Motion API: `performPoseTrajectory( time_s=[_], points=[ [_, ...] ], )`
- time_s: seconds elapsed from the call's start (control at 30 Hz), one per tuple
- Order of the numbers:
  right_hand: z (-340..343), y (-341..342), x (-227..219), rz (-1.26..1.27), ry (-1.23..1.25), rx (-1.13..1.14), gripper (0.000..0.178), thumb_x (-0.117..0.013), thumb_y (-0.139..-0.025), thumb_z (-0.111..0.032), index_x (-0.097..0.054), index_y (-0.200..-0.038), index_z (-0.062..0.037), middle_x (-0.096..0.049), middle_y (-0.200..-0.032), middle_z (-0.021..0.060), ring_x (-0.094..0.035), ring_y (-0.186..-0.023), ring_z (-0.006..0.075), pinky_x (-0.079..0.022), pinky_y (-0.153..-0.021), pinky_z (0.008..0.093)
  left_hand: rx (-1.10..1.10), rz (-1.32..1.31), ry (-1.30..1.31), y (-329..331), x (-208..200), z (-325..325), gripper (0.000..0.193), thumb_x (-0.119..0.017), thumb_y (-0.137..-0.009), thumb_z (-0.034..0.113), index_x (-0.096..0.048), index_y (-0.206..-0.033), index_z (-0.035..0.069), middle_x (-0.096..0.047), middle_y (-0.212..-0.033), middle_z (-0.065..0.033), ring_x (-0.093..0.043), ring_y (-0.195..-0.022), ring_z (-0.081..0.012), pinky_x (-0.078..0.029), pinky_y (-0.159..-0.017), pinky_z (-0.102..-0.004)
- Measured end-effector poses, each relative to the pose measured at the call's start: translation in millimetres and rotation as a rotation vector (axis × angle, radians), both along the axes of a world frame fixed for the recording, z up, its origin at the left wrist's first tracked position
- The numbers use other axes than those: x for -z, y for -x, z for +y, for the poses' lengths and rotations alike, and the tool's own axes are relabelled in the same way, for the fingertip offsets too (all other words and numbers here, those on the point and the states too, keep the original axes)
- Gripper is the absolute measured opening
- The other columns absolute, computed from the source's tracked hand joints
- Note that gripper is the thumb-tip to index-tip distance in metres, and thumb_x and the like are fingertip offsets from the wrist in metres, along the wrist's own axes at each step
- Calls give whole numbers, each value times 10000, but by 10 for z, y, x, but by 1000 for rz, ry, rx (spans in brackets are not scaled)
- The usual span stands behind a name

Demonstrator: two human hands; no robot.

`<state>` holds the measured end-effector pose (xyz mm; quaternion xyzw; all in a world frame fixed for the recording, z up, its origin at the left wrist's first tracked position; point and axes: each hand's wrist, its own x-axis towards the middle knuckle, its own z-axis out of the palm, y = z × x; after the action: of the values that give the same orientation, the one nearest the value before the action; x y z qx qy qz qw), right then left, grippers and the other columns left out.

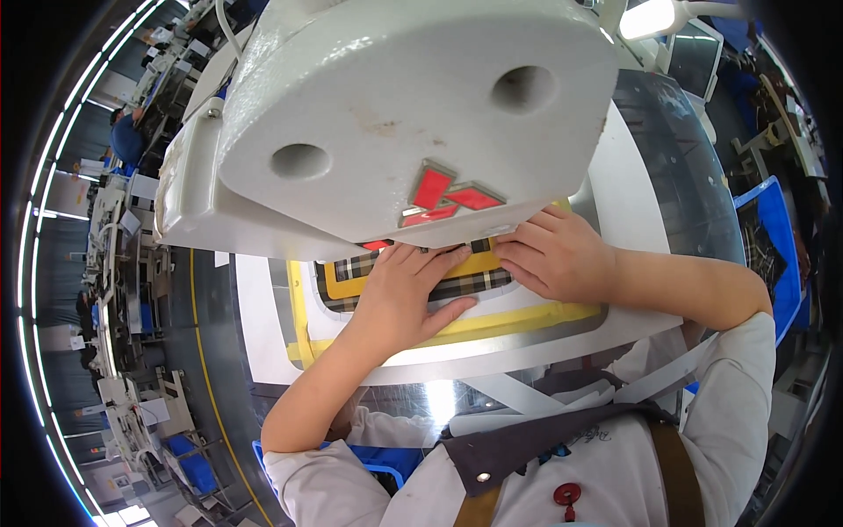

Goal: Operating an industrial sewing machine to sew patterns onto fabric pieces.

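Dark plaid fabric [474, 284] lies beneath a sewing machine's white head [386, 114]. On the fabric rests a flat yellow frame-shaped piece [349, 287]. My left hand [399, 294] lies over the frame and fabric, fingers stretched forward and thumb spread to the right. On the right side, my right hand [555, 255] presses down at the frame's edge, its fingers apart and slightly bent. Neither hand appears to grip anything. The left fingertips are close under the machine head, which hides the needle area and the far part of the fabric.
A white sheet [634, 327] edged inside with yellow tape [492, 325] surrounds the fabric on a shiny metal table [676, 149]. A blue bin [786, 220] holding plaid cloth stands at the right. A lit lamp [648, 19] is at the upper right; other workstations line the left.
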<state>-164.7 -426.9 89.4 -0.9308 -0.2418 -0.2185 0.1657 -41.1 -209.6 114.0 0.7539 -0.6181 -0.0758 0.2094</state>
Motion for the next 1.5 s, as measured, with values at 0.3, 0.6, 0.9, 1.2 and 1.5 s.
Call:
performPoseTrajectory(
  time_s=[0.3, 0.6, 0.9, 1.2, 1.5],
  points=[
    [-47, -99, -24, -52, -76, 92, 132, -675, -787, -94, -629, -883, -15, -614, -957, 85, -593, -881, 250, -491, -842, 357, -89, -108, -24, -143, 97, -43, 536, -708, -806, 457, -671, -1058, -14, -608, -868, -218, -639, -702, -342, -518, -623, -400],
    [-101, -113, -30, 149, -231, 280, 172, -698, -787, -144, -639, -908, -37, -604, -1015, 70, -586, -944, 247, -470, -880, 360, -83, -158, -9, -125, 83, -68, 545, -715, -800, 446, -659, -1082, -17, -624, -880, -208, -647, -770, -359, -517, -663, -405],
    [-28, -158, -484, 503, 113, 275, 182, -715, -764, -209, -689, -873, -65, -603, -959, 43, -580, -985, 212, -446, -911, 376, -36, -41, 95, -109, 117, -40, 477, -726, -804, 352, -638, -1148, 33, -617, -1121, -131, -550, -1083, -316, -450, -885, -427],
    [-122, -177, 147, 44, 74, 96, 119, -618, -833, -154, -641, -876, -46, -599, -946, 59, -578, -979, 208, -363, -1053, 380, 230, -56, 156, 188, 111, 12, 429, -694, -826, 312, -586, -1167, 77, -602, -1211, -96, -530, -1184, -290, -414, -1019, -448],
    [-126, -48, -16, 122, 131, 111, 87, -597, -853, -119, -633, -899, -54, -602, -981, 56, -571, -1025, 216, -345, -1080, 409, 486, 176, -137, 758, 56, 755, 409, -630, -894, 241, -543, -1271, 111, -446, -1461, -70, -380, -1378, -244, -315, -1123, -439]
  ],
)
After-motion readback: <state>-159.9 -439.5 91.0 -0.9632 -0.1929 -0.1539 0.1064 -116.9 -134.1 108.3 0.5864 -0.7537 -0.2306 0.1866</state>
